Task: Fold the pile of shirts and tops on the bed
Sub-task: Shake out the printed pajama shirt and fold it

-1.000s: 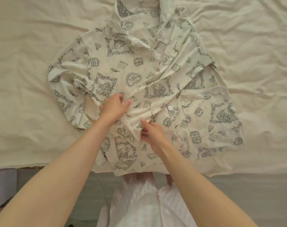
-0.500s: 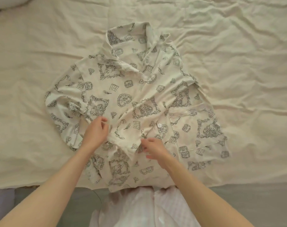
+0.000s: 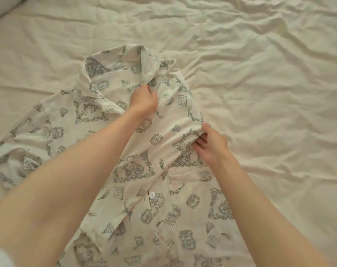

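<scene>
Shirt [image 3: 125, 170] on bed [image 3: 279, 93] (both hands atop)

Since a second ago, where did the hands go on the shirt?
Both hands moved up the shirt, away from the person. The left hand now grips fabric just below the collar; the right hand holds a bunched fold at the shirt's right edge. The shirt still lies face up on the bed sheet.

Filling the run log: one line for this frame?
left hand: grips collar area | right hand: holds bunched fold | printed shirt: on bed sheet, unfolded
</scene>
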The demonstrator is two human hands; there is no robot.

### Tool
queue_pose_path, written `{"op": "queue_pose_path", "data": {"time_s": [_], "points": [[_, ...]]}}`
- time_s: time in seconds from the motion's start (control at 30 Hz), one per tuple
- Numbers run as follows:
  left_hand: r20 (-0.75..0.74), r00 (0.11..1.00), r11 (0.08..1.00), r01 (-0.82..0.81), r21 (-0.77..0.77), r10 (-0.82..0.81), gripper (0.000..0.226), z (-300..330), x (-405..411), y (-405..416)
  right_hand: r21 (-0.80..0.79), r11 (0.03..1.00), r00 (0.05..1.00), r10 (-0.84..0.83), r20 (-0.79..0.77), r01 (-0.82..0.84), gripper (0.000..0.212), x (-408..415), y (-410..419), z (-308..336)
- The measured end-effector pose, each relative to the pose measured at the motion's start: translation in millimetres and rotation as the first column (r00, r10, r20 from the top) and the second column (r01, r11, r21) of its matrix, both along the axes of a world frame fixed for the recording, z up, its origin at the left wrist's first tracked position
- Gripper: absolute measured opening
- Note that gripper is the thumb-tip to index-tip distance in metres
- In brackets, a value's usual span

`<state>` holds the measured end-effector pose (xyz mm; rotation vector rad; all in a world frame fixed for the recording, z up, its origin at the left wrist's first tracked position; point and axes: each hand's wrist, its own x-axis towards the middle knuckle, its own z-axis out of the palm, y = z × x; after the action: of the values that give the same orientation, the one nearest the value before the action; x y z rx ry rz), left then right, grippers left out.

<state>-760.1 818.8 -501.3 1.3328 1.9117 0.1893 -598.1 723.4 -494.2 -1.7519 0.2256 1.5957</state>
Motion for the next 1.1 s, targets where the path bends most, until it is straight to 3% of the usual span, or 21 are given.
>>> {"op": "queue_pose_path", "data": {"time_s": [0.1, 0.23, 0.3, 0.4, 0.47, 0.57, 0.73, 0.87, 0.97, 1.03, 1.1], "points": [[0.002, 0.999, 0.996, -0.053, -0.072, 0.053, 0.02, -11, 16, 25, -0.063, 0.993, 0.994, -0.103, -0.042, 0.1, 0.007, 9, 9, -10], [-0.138, 0.989, 0.992, 0.066, 0.11, -0.05, 0.016, -7, 17, 34, -0.074, 0.994, 0.996, -0.083, -0.018, 0.082, 0.015, 14, 9, -10], [-0.099, 0.988, 0.974, 0.132, 0.186, -0.115, 0.017, -4, 7, 26, -0.054, 0.998, 0.999, -0.045, 0.004, 0.045, 0.017, 13, 6, -9], [-0.043, 0.989, 0.959, 0.144, 0.243, -0.138, 0.023, 6, -15, -4, -0.048, 0.987, 0.94, 0.158, 0.303, -0.151, 0.015, 4, -6, -7], [-0.018, 0.993, 0.946, 0.121, 0.3, -0.121, 0.023, 18, -34, -37, -0.044, 0.927, 0.776, 0.336, 0.534, -0.371, 0.027, -6, -21, 6], [0.013, 1.0, 0.946, 0.018, 0.324, -0.024, 0.023, 35, -72, -106, -0.057, 0.745, 0.466, 0.474, 0.747, -0.665, 0.052, -29, -52, 31], [-0.045, 0.964, 0.931, -0.241, 0.273, 0.262, 0.024, 57, -159, -218, -0.054, 0.404, 0.226, 0.611, 0.758, -0.913, 0.054, -101, -95, 52], [-0.088, 0.801, 0.796, -0.565, 0.217, 0.592, 0.026, 62, -239, -275, 0.024, 0.01, 0.025, 0.655, 0.755, -1.0, 0.05, -184, -128, 65], [-0.007, 0.646, 0.646, -0.763, 0.013, 0.763, 0.048, 42, -284, -306, -0.049, -0.244, -0.192, 0.607, 0.771, -0.969, 0.05, -245, -162, 57], [0.039, 0.663, 0.66, -0.734, -0.16, 0.747, 0.051, 27, -294, -321, -0.124, -0.322, -0.307, 0.614, 0.727, -0.939, 0.051, -274, -186, 45], [0.059, 0.772, 0.76, -0.604, -0.24, 0.633, 0.039, 16, -294, -329, -0.207, -0.337, -0.384, 0.635, 0.67, -0.918, 0.051, -293, -206, 35]]}}
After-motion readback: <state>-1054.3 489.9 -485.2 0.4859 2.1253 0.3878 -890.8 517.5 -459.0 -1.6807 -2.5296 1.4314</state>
